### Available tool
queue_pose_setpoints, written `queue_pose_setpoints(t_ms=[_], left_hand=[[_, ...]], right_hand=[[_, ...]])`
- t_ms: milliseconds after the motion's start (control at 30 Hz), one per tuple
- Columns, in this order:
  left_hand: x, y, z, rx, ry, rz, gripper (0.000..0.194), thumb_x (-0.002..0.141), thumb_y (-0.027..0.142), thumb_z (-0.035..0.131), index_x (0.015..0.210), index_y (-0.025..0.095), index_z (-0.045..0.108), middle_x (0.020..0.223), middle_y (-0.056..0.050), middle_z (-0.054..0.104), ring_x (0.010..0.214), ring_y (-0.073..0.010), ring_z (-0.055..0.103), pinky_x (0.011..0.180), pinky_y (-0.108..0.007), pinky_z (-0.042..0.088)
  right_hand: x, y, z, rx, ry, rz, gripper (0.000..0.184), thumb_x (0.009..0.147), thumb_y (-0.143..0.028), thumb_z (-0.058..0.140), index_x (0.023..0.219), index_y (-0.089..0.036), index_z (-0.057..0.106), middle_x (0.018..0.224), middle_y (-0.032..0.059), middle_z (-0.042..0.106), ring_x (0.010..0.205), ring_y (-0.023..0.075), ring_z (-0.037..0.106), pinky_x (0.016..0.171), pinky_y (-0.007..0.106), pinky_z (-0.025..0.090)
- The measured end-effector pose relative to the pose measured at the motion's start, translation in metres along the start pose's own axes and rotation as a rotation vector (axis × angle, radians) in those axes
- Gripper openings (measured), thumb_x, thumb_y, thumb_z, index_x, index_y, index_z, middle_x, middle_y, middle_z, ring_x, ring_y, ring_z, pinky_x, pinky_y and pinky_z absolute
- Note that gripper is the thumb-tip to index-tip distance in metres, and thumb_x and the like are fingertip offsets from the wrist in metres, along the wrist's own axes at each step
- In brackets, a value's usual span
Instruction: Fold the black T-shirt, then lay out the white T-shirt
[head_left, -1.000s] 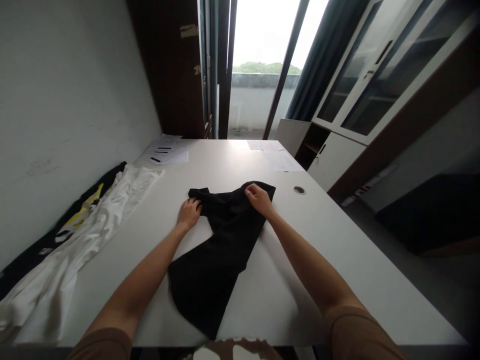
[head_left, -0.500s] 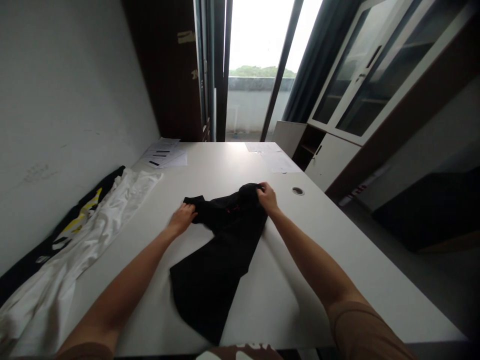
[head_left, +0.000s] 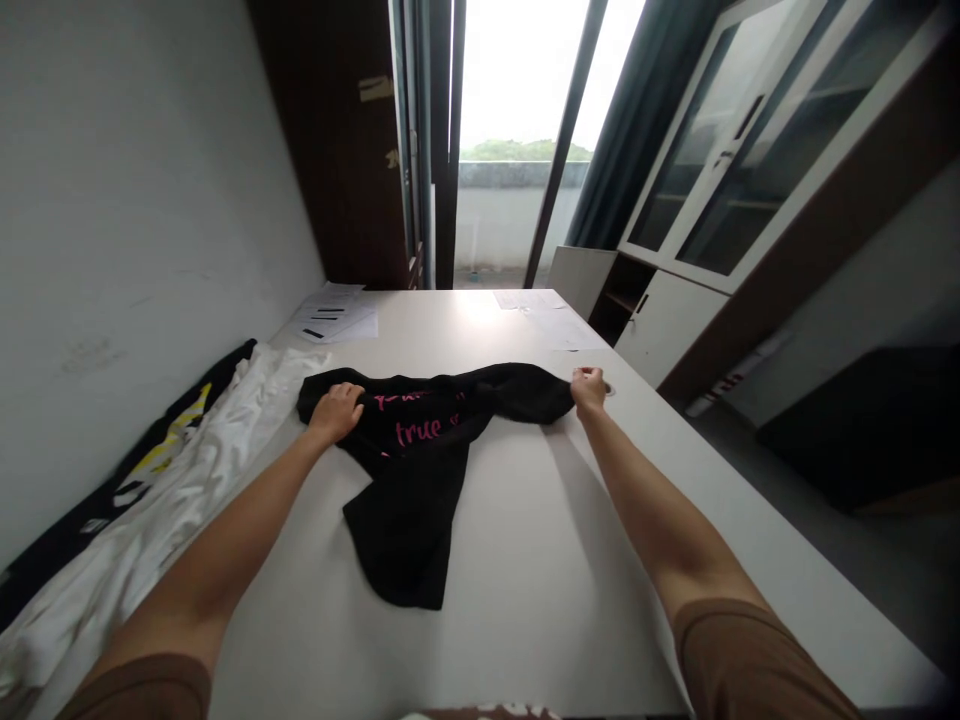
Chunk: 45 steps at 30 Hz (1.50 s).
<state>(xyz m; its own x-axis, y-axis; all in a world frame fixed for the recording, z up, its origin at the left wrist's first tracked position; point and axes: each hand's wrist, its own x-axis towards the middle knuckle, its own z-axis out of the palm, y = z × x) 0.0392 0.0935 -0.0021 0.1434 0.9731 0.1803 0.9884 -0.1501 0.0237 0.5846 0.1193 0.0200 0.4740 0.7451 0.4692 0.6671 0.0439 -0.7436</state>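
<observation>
A black shirt (head_left: 409,510) with pink lettering, including the word "true", lies on the white table (head_left: 525,580). Its upper part is stretched sideways, while a folded part trails toward me. My left hand (head_left: 336,412) lies on the shirt's left part, fingers laid over the cloth close to the lettering. At the far right end, my right hand (head_left: 589,388) pinches the tip of the black cloth and pulls it taut, slightly off the table.
Along the left wall lie white cloth (head_left: 202,470) and a dark garment with yellow print (head_left: 176,425). Papers (head_left: 337,312) lie at the back left, more sheets (head_left: 559,328) at the back right. A cable hole (head_left: 610,389) is partly hidden behind my right hand. Cabinets (head_left: 675,320) stand at right.
My hands have moved apart, left hand leftward and right hand rightward. The bunched shirt has spread sideways, exposing more pink lettering, and its near end has drawn away from me.
</observation>
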Motion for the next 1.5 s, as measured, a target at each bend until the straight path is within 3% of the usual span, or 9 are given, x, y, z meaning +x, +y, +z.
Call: queue_pose_setpoints(t_ms=[133, 267, 400, 567, 700, 1167, 1233, 1333, 1500], left_hand=[[0.019, 0.025, 0.023, -0.085, -0.130, 0.052, 0.060, 0.097, 0.042, 0.054, 0.155, 0.027, 0.042, 0.140, -0.011, 0.061, 0.125, -0.0274, 0.059, 0.103, -0.036, 0.047], [0.050, 0.029, 0.033, -0.163, -0.280, 0.021, 0.070, 0.097, 0.060, 0.049, 0.156, 0.023, 0.044, 0.138, -0.012, 0.066, 0.122, -0.0289, 0.065, 0.099, -0.034, 0.049], [0.078, 0.038, 0.035, -0.229, -0.394, 0.059, 0.070, 0.096, 0.072, 0.040, 0.147, 0.028, 0.058, 0.147, -0.006, 0.062, 0.132, -0.0279, 0.060, 0.105, -0.031, 0.045], [0.102, 0.058, 0.042, -0.224, -0.464, 0.072, 0.060, 0.099, 0.063, 0.042, 0.149, 0.033, 0.056, 0.147, -0.003, 0.062, 0.124, -0.0257, 0.065, 0.104, -0.030, 0.047], [0.119, 0.070, 0.051, -0.148, -0.456, -0.004, 0.069, 0.093, 0.062, 0.053, 0.155, 0.031, 0.048, 0.143, -0.010, 0.065, 0.123, -0.0323, 0.065, 0.102, -0.039, 0.049], [0.155, 0.095, 0.055, -0.120, -0.374, -0.124, 0.067, 0.094, 0.063, 0.047, 0.152, 0.029, 0.052, 0.142, -0.014, 0.064, 0.129, -0.0363, 0.061, 0.097, -0.044, 0.052], [0.151, 0.098, 0.046, -0.147, -0.353, -0.114, 0.065, 0.094, 0.061, 0.048, 0.151, 0.029, 0.052, 0.141, -0.013, 0.065, 0.128, -0.0341, 0.062, 0.097, -0.041, 0.051], [0.132, 0.106, 0.030, -0.182, -0.300, -0.050, 0.065, 0.094, 0.058, 0.051, 0.152, 0.028, 0.050, 0.137, -0.014, 0.066, 0.126, -0.0337, 0.061, 0.100, -0.042, 0.049], [0.049, 0.123, 0.006, -0.246, -0.188, 0.178, 0.053, 0.097, 0.046, 0.056, 0.146, 0.027, 0.056, 0.138, -0.012, 0.062, 0.129, -0.0298, 0.057, 0.110, -0.042, 0.044]], right_hand=[[-0.063, -0.042, 0.024, -0.095, -0.149, -0.166, 0.022, 0.094, -0.029, 0.051, 0.107, -0.018, 0.066, 0.116, 0.0145, 0.065, 0.115, 0.0279, 0.055, 0.107, 0.044, 0.040], [-0.143, -0.093, 0.034, 0.100, -0.859, -0.701, 0.027, 0.100, -0.034, 0.053, 0.119, -0.024, 0.069, 0.123, 0.0082, 0.068, 0.119, 0.0239, 0.058, 0.108, 0.040, 0.043], [-0.186, -0.121, 0.036, 0.171, -1.036, -0.937, 0.056, 0.097, -0.044, 0.064, 0.148, -0.025, 0.052, 0.148, 0.0111, 0.056, 0.137, 0.0270, 0.049, 0.119, 0.046, 0.032], [-0.183, -0.127, 0.049, 0.048, -1.035, -0.902, 0.074, 0.092, -0.051, 0.071, 0.155, -0.023, 0.045, 0.145, 0.0150, 0.057, 0.134, 0.0302, 0.052, 0.120, 0.051, 0.029], [-0.183, -0.128, 0.046, 0.008, -1.181, -0.925, 0.038, 0.097, -0.047, 0.066, 0.123, -0.019, 0.071, 0.105, 0.0097, 0.072, 0.101, 0.0244, 0.067, 0.099, 0.039, 0.046], [-0.184, -0.083, -0.083, 0.248, -1.896, -0.563, 0.021, 0.088, -0.035, 0.075, 0.073, -0.021, 0.070, 0.070, -0.0030, 0.062, 0.061, 0.0105, 0.055, 0.061, 0.021, 0.042], [-0.190, -0.087, -0.088, 0.224, -1.868, -0.553, 0.027, 0.090, -0.033, 0.072, 0.067, -0.020, 0.067, 0.067, -0.0027, 0.061, 0.061, 0.0111, 0.056, 0.063, 0.022, 0.043], [-0.192, -0.101, -0.089, 0.143, -1.507, -0.573, 0.024, 0.096, -0.028, 0.063, 0.073, -0.021, 0.068, 0.073, 0.0000, 0.064, 0.071, 0.0144, 0.059, 0.071, 0.025, 0.045], [-0.190, -0.092, -0.062, 0.002, -1.057, -0.415, 0.019, 0.098, -0.030, 0.060, 0.114, -0.026, 0.070, 0.098, 0.0033, 0.068, 0.083, 0.0175, 0.064, 0.079, 0.029, 0.047]])
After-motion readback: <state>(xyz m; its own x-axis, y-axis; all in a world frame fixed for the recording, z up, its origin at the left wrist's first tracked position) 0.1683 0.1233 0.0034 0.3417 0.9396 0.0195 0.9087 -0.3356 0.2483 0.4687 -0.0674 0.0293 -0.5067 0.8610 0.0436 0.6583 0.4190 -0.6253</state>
